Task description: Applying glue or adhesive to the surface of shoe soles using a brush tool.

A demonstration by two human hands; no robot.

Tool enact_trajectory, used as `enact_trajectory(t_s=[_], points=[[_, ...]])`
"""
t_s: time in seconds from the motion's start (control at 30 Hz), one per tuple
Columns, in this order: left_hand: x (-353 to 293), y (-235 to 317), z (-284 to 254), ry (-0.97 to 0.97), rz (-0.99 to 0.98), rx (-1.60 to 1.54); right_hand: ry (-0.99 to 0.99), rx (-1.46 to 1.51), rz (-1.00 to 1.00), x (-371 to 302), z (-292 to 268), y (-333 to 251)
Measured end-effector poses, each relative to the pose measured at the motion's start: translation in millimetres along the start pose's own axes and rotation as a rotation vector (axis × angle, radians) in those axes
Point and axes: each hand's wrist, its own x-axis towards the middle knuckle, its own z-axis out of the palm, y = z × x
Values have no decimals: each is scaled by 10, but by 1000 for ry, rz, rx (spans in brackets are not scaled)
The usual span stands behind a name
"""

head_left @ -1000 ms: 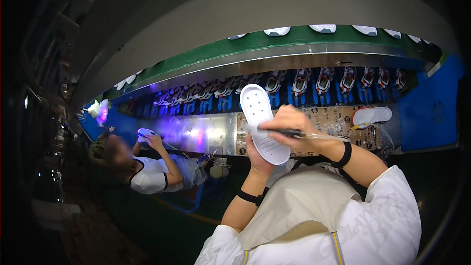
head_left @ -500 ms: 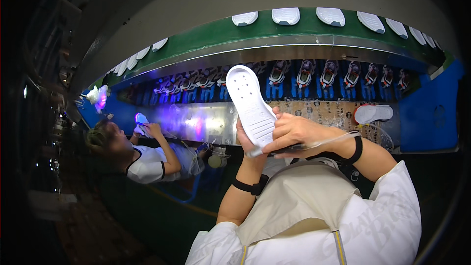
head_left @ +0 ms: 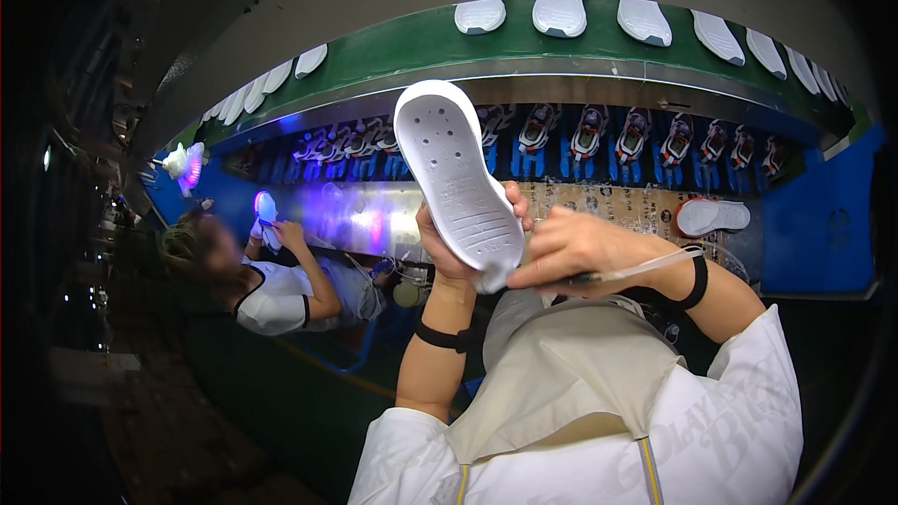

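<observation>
My left hand (head_left: 441,251) grips a white shoe sole (head_left: 458,168) from beneath. Its fingertips curl over the sole's right edge. The sole is raised and tilted, its hollow inner face toward me, with small holes at the wide end and ribs at the narrower one. My right hand (head_left: 571,248) is closed beside that near end, round a slim dark tool (head_left: 589,278) with a clear tube (head_left: 645,268) trailing back along the wrist. A finger reaches to the sole's lower rim; blur there hides the tool's tip.
Behind, several shoe uppers (head_left: 587,131) stand on blue holders. More white soles (head_left: 559,16) lie on a green belt (head_left: 421,51) above. Another sole (head_left: 713,217) rests on the cardboard-covered bench (head_left: 608,198) at right. At left, a co-worker (head_left: 290,290) holds a sole (head_left: 267,215) under purple light.
The held sole has moved left and closer to me, looking larger. My left fingertips now show over its right edge. My right hand has shifted slightly right, still at the near end.
</observation>
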Motion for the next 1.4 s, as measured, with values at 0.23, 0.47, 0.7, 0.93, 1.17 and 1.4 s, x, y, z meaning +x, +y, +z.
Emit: enact_trajectory(t_s=[0.23,0.47,0.7,0.93,1.17,1.4], points=[[109,212,98,-99,-13,340,11,47,92,-7,-131,-103],[150,332,301,66,-169,503,6,174,78,-57,-166,-121],[302,417,146,69,-342,605,-19,51,16,-68,-210,-56],[385,435,-2,133,-452,614,-153,65,90,-115,-164,6],[404,68,-50,54,-149,93,544,34,230,-69,162,140],[264,-83,-270,-36,-90,-173,263,266,97,-80,203,85]])
